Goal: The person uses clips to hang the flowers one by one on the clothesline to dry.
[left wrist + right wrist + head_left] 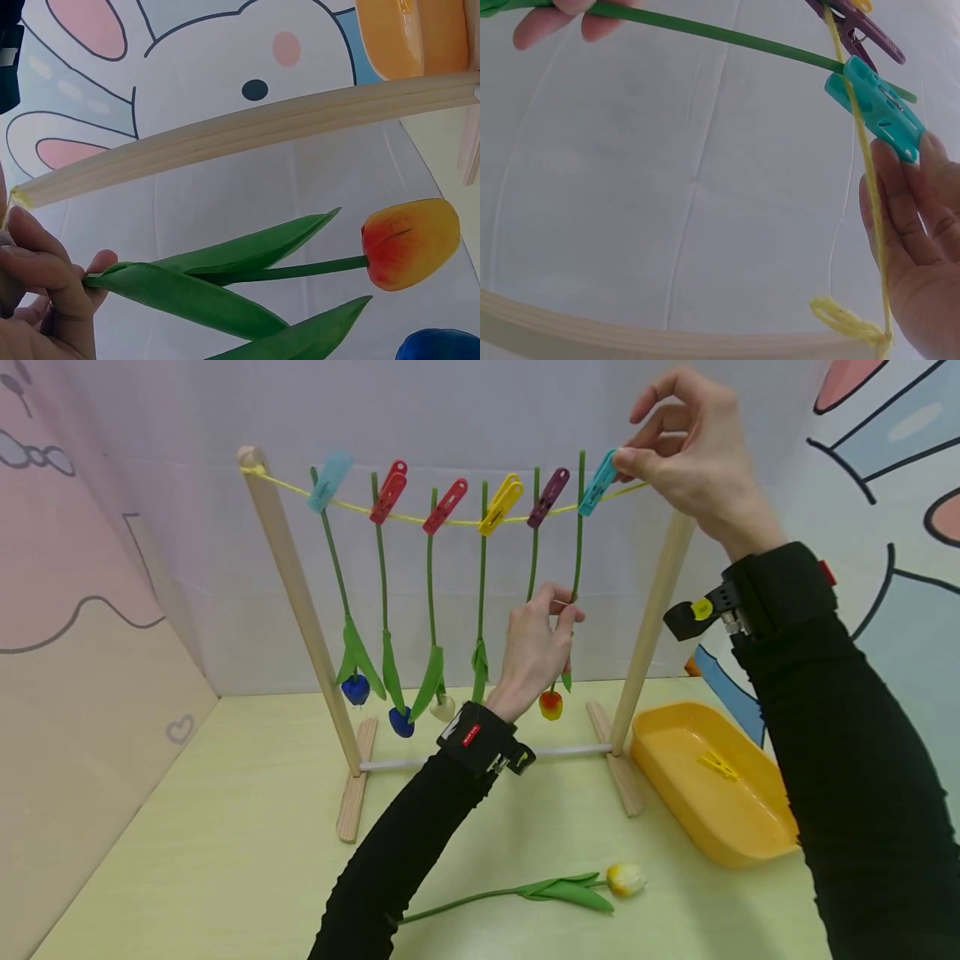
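Between thumb and fingertips, my right hand (693,456) pinches the end of a teal clothespin (597,483) on the yellow string (864,154). That clothespin sits over a green stem (727,39) near the stem's top. Lower down, my left hand (536,647) pinches the same stem, close to its leaves (247,240). The stem belongs to an orange-yellow artificial tulip (411,244), hanging flower down. Left of it, several more tulips hang by clothespins, among them a purple clothespin (548,498) and a yellow clothespin (500,505).
A wooden frame (651,635) carries the string, its feet on the pale table (247,860). At right stands a yellow tray (675,802) with a yellow clothespin inside. A white-yellow tulip (625,879) lies in front, its stem end behind the left sleeve.
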Tool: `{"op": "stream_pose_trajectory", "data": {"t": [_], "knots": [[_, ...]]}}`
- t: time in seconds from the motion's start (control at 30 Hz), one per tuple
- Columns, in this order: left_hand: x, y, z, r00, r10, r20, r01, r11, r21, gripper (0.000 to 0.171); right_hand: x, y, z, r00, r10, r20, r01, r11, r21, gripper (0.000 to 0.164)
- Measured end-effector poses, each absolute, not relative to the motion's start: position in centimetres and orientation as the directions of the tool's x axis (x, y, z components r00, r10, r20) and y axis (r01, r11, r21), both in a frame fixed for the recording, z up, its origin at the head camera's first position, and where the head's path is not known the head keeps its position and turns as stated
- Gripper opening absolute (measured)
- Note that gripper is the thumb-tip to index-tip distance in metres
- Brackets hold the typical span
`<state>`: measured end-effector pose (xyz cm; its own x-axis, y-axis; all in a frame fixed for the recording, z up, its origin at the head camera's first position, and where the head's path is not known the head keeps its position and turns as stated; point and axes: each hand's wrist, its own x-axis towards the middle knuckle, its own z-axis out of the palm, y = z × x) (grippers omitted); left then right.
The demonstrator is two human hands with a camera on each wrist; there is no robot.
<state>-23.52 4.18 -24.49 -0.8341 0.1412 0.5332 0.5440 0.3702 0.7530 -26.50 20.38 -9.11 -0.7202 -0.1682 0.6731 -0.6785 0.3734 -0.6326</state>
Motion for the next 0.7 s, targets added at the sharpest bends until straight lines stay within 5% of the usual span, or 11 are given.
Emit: {"op": "stream_pose_trajectory", "data": {"t": [0.7], "knots": [[-23.44, 4.11, -24.41, -0.845, 0.14, 0.517, 0.529, 0.363, 0.767, 0.018, -26.42, 20.65, -9.06, -0.738, -0.189, 0.647, -0.655, 0.428, -0.623, 0.025]]}}
